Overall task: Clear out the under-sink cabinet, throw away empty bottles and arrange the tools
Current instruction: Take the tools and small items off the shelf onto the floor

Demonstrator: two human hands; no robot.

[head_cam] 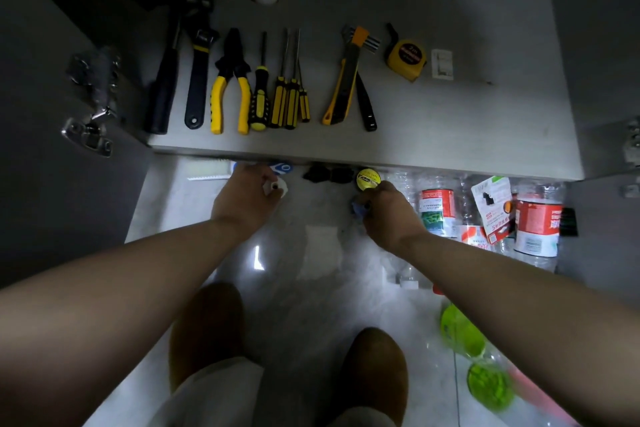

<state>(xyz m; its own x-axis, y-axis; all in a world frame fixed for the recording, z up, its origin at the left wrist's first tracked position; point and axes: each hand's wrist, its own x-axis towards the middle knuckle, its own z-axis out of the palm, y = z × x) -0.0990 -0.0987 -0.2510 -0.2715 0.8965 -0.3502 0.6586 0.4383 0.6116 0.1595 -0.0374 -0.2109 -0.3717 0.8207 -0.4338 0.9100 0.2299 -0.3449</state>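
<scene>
Gripping a small white piece [276, 186] in curled fingers, left hand [242, 199] is hovering at the front edge of the cabinet [450, 121]; right hand [391, 215] is pinching a blue item [358, 210] beside a yellow tape roll [368, 178]. Clear bottles [437, 206], looking empty, are lying right of it; tools [284, 97] are lining the cabinet.

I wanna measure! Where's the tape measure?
Head view, cabinet floor, right side: the tape measure sits between the hex keys and a small white box.

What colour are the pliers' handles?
Yellow handles on the black-headed steel pliers, clearest in the head view.
</scene>
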